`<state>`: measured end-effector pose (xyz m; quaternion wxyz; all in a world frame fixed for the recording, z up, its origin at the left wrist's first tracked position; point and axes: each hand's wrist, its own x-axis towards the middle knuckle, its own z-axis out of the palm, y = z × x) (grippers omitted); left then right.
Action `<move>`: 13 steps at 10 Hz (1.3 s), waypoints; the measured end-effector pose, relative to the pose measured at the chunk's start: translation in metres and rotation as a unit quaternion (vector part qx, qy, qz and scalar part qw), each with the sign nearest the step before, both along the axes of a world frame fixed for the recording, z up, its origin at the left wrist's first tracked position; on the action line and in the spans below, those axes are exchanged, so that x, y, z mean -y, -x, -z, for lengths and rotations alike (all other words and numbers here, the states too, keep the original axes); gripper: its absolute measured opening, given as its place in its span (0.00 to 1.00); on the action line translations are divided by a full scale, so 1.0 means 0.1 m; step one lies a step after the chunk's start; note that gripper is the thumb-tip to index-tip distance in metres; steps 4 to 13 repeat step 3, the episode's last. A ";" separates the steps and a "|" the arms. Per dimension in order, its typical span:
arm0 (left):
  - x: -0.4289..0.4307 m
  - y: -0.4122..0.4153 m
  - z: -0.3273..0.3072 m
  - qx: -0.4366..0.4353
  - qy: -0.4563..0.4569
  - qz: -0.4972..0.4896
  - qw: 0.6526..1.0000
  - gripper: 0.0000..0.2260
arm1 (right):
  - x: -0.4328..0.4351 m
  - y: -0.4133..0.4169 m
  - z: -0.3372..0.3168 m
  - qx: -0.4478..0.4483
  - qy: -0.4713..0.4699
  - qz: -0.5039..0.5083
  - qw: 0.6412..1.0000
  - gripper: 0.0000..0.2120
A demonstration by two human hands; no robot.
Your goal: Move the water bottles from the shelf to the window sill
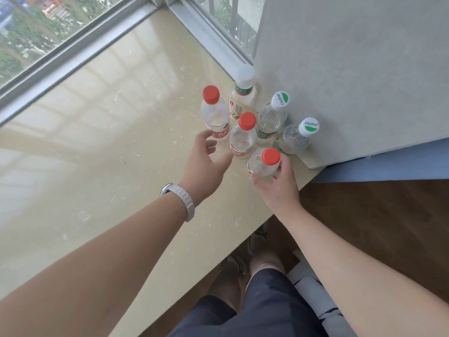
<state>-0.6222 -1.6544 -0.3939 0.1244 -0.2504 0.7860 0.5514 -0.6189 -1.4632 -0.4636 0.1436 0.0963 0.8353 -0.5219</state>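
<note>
Several clear water bottles stand clustered on the cream window sill beside a grey wall. Two with red caps stand at the left and in the middle. Behind them is a taller bottle with a white cap. Two bottles with white-and-green caps stand against the wall. My right hand is closed around a third red-capped bottle at the sill's near edge. My left hand hovers open just left of the middle bottle, fingers spread, holding nothing.
The grey wall panel bounds the sill on the right. Window frames run along the far side. Below the sill's edge lie a wooden floor, my legs and shoes, and a grey object.
</note>
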 end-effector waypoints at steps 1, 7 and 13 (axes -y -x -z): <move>0.08 -0.14 -0.01 0.004 0.009 -0.006 1.000 0.27 | -0.01 -0.02 -0.02 0.015 -0.004 -0.002 1.000 0.31; 0.17 -0.31 -0.13 -0.011 0.054 0.025 0.998 0.27 | -0.05 -0.10 -0.16 0.016 -0.011 0.002 1.000 0.33; 0.17 -0.31 -0.13 -0.011 0.054 0.025 0.998 0.27 | -0.05 -0.10 -0.16 0.016 -0.011 0.002 1.000 0.33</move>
